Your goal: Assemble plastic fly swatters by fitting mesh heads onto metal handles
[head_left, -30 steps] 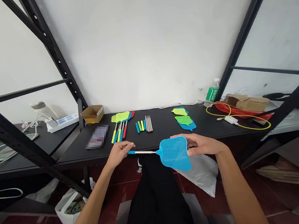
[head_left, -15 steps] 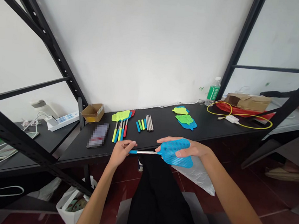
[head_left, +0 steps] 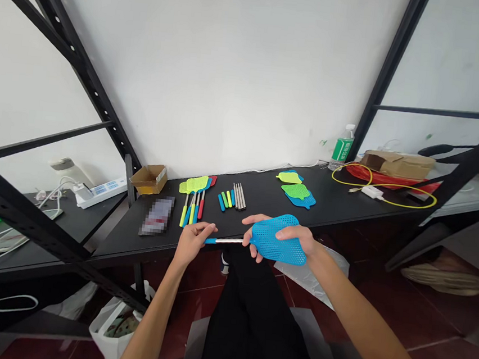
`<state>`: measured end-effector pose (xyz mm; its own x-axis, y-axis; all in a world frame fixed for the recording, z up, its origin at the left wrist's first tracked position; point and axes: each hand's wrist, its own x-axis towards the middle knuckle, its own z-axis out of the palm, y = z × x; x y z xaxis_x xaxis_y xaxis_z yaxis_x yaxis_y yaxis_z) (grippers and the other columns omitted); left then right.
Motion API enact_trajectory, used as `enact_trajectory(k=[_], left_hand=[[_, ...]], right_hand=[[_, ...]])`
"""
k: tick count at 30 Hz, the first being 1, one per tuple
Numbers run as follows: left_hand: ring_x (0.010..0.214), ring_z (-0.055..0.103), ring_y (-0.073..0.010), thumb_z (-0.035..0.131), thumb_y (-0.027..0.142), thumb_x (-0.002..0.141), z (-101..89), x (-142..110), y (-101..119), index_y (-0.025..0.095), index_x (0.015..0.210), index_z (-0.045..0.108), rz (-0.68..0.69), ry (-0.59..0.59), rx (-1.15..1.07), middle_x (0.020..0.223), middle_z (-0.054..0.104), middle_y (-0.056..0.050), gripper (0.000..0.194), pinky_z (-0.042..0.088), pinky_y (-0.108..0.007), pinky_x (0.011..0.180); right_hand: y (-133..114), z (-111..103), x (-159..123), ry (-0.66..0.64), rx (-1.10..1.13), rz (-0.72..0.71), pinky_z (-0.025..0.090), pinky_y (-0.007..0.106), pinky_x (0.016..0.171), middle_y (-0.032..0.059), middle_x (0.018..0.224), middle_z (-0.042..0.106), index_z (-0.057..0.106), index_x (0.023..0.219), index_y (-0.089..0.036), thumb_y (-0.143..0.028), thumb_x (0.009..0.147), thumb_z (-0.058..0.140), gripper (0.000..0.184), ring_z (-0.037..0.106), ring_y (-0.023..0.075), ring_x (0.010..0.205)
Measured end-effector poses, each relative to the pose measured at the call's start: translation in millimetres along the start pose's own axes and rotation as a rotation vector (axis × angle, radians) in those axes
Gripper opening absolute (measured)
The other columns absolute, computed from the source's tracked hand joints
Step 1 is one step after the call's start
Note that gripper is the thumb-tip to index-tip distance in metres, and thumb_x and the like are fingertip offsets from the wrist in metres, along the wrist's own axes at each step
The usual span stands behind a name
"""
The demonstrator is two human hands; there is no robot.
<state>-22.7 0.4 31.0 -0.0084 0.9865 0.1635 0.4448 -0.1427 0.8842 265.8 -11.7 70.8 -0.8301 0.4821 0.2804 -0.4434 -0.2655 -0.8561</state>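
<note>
A blue fly swatter (head_left: pixel 273 242) with a perforated head and a metal rod is held level over the table's front edge. My left hand (head_left: pixel 193 240) is closed around its blue handle. My right hand (head_left: pixel 297 238) grips the head, thumb on top and fingers underneath near the neck. Beyond them on the black table lie several whole fly swatters (head_left: pixel 194 198), a row of loose coloured handles (head_left: pixel 227 200), several metal rods (head_left: pixel 239 196), and loose swatter heads in green and blue (head_left: pixel 297 193).
A small open cardboard box (head_left: pixel 149 180) and a blurred flat packet (head_left: pixel 157 217) are at the table's left. On the right stand a water bottle (head_left: pixel 342 148), a yellow cable (head_left: pixel 406 203) and a cardboard box (head_left: pixel 397 163). Black shelf posts (head_left: pixel 392 64) rise at both sides.
My right hand has slid from the far end of the swatter's head toward its neck, its fingers now beneath it. My left hand has kept hold of the handle.
</note>
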Motion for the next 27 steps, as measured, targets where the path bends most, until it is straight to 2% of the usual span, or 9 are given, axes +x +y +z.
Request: enact_trajectory(k=[7, 12, 17, 23, 27], left_hand=[[0.055, 0.045, -0.014, 0.06, 0.066, 0.082, 0.6, 1.7, -2.6, 0.015, 0.083, 0.076, 0.001, 0.003, 0.015, 0.053, 0.05, 0.0, 0.054, 0.038, -0.022, 0.049], [0.051, 0.038, -0.012, 0.059, 0.066, 0.083, 0.2, 2.9, -6.3, 0.015, 0.082, 0.076, 0.014, -0.004, 0.015, 0.05, 0.043, 0.002, 0.053, 0.035, -0.022, 0.048], [0.049, 0.035, -0.0112, 0.06, 0.066, 0.083, -0.4, 3.5, -7.9, 0.016, 0.08, 0.075, 0.022, -0.005, 0.005, 0.049, 0.039, 0.003, 0.052, 0.032, -0.022, 0.047], [0.049, 0.032, -0.0107, 0.061, 0.064, 0.084, -1.7, 3.1, -6.5, 0.016, 0.081, 0.075, 0.025, -0.017, -0.003, 0.048, 0.034, 0.004, 0.05, 0.032, -0.022, 0.047], [0.049, 0.036, -0.0114, 0.06, 0.063, 0.085, -1.6, 2.4, -5.5, 0.015, 0.082, 0.076, 0.036, -0.011, 0.013, 0.048, 0.039, 0.003, 0.051, 0.034, -0.023, 0.049]], right_hand=[[2.6, -1.4, 5.5, 0.026, 0.01, -0.007, 0.055, 0.04, 0.076, 0.0162, 0.114, 0.064, 0.045, 0.14, -0.013, -0.033, 0.077, 0.06, 0.068, 0.064, 0.0247, 0.091], [5.4, -2.8, 6.6, 0.068, 0.0, -0.035, 0.055, 0.039, 0.074, 0.0151, 0.11, 0.064, 0.047, 0.137, -0.013, -0.03, 0.076, 0.06, 0.064, 0.063, 0.023, 0.087], [8.7, 0.8, 8.9, 0.042, 0.05, -0.036, 0.055, 0.039, 0.072, 0.0149, 0.108, 0.064, 0.048, 0.134, -0.013, -0.032, 0.075, 0.059, 0.063, 0.062, 0.0226, 0.085], [11.1, 0.5, 10.4, 0.086, 0.034, -0.051, 0.054, 0.037, 0.07, 0.015, 0.106, 0.064, 0.05, 0.133, -0.011, -0.03, 0.074, 0.059, 0.063, 0.062, 0.0221, 0.083], [10.6, -4.5, 9.9, 0.101, 0.023, -0.064, 0.054, 0.037, 0.07, 0.0142, 0.106, 0.065, 0.049, 0.131, -0.013, -0.03, 0.075, 0.059, 0.059, 0.062, 0.0212, 0.082]])
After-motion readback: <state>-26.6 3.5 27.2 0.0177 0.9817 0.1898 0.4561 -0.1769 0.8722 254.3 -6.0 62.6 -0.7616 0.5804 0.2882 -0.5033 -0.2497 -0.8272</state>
